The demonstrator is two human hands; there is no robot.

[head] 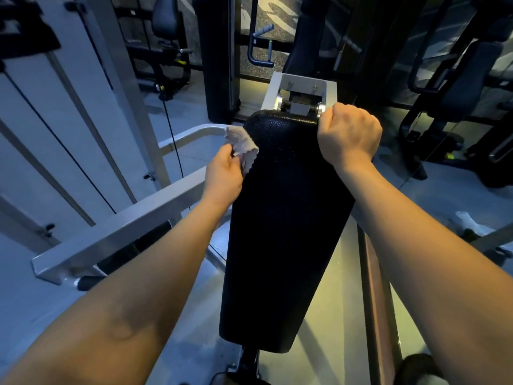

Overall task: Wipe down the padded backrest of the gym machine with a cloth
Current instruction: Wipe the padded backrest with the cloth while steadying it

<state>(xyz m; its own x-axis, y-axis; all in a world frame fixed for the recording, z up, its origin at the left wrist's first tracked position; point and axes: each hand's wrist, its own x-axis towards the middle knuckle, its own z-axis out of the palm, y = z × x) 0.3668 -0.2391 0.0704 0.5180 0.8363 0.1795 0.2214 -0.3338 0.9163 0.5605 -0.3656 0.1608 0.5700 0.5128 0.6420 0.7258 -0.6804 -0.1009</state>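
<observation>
The black padded backrest (286, 218) runs down the middle of the view, wider at its far top end. My left hand (223, 176) grips a small grey cloth (241, 143) against the pad's upper left edge. My right hand (348, 133) is curled over the pad's top right corner, holding it.
A grey metal frame bar (119, 226) slants along the left side, with cables and uprights (69, 151) behind it. A grey bracket (302, 90) sits above the pad's top. Dark gym machines (458, 87) stand at the back and right. A white sock (472, 222) lies on the floor at right.
</observation>
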